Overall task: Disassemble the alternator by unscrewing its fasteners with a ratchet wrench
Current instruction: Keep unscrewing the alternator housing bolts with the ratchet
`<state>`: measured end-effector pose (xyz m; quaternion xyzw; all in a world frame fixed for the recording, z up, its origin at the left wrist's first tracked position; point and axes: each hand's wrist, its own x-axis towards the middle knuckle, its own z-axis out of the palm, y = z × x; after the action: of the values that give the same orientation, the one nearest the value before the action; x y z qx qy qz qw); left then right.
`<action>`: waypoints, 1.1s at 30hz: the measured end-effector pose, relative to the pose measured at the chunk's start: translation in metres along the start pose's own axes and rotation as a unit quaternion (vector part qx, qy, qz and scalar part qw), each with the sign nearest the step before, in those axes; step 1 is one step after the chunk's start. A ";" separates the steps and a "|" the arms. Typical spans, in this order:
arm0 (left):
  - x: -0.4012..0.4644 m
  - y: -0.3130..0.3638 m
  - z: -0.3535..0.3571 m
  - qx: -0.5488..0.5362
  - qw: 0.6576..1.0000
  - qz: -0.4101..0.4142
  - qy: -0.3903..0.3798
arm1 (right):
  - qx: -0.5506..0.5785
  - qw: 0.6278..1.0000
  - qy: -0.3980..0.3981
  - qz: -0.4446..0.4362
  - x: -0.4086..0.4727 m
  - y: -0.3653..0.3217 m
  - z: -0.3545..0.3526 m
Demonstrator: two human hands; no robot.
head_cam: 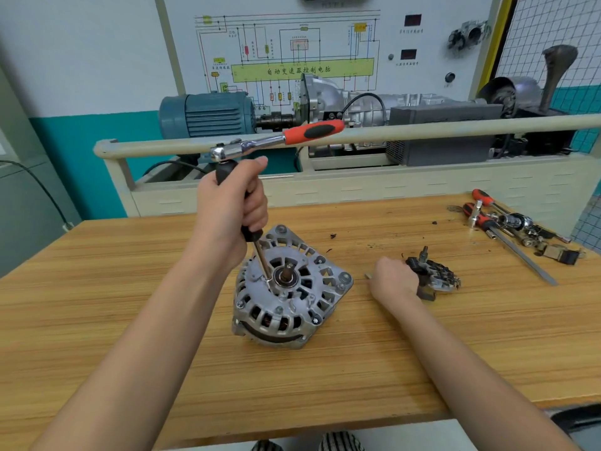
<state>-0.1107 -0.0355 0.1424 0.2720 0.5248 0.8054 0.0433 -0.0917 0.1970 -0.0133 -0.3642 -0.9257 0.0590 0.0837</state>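
1. Resting on its rear face, shaft upward, the alternator (290,288) sits near the centre of the wooden bench (130,304). Judged a heavy, rigid cast-metal unit that will not flex but may rotate or skid on the smooth top when torque is applied. Its ribbed, vented housing offers firm purchase; the best steadying hold appears to be the outer rim at about 3 o'clock, clear of the fasteners.

2. Ratchet wrench (276,141): stiff steel with a red and black moulded grip pointing toward 2 o'clock. It sits on top of a black-handled driver extension (250,216), whose thin shank runs down to a fastener just beside the central shaft, at about 9 o'clock of it. The long, slender stack is judged liable to tip off the fastener head if not kept in line.

3. Left hand (232,203): fingers wrapped around the black driver handle, thumb up near the ratchet head. The red grip is unheld.

4. Right hand (392,279): lying on the bench at 3 o'clock of the alternator, apart from it, against a removed dark component (435,276). Whether its fingers grip that part or a small item beneath cannot be told.

5. Loose screwdrivers and sockets (510,222) lie at the bench's 2 o'clock corner.

6. Small fasteners on the housing face are judged light, easily dropped and easily lost.
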 end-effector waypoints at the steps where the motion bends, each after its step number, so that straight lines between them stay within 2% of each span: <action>1: 0.001 0.001 -0.002 -0.003 1.000 -0.001 0.010 | -0.005 1.000 -0.002 -0.005 -0.001 -0.003 0.000; 5: -0.001 0.006 -0.011 -0.010 0.999 0.003 0.032 | 0.049 0.998 0.023 -0.045 -0.006 -0.009 -0.007; 8: -0.003 0.012 -0.016 -0.048 0.998 0.008 0.039 | 0.208 0.972 0.071 -0.079 -0.013 -0.015 -0.034; 10: -0.003 0.016 -0.017 -0.095 0.995 0.005 0.036 | 0.393 0.911 0.069 -0.102 -0.024 -0.021 -0.059; 12: -0.005 0.020 -0.017 -0.140 0.990 0.004 0.029 | 0.519 0.842 0.049 -0.139 -0.039 -0.030 -0.085; 14: -0.006 0.023 -0.014 -0.173 0.985 0.006 0.020 | 0.561 0.811 0.018 -0.167 -0.055 -0.041 -0.105; 19: -0.010 0.025 -0.008 -0.211 0.977 -0.004 0.013 | 0.645 0.726 -0.127 -0.202 -0.093 -0.061 -0.125; 21: -0.011 0.024 -0.007 -0.232 0.972 -0.017 0.015 | 0.641 0.726 -0.140 -0.205 -0.103 -0.065 -0.123; 24: -0.012 0.022 -0.007 -0.272 0.961 -0.031 0.027 | 0.607 0.755 -0.098 -0.227 -0.114 -0.069 -0.117; 27: -0.011 0.022 -0.008 -0.298 0.953 -0.041 0.043 | 0.592 0.762 -0.074 -0.253 -0.118 -0.065 -0.111; 31: -0.008 0.021 -0.010 -0.319 0.944 -0.049 0.069 | 0.514 0.794 -0.116 -0.305 -0.126 -0.060 -0.107; 33: -0.007 0.019 -0.009 -0.331 0.939 -0.057 0.078 | 0.499 0.785 -0.125 -0.345 -0.130 -0.060 -0.105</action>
<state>-0.1050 -0.0535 0.1536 0.1481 0.2445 0.9487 0.1353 -0.0173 0.0690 0.0850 0.0820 -0.8336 0.5246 0.1520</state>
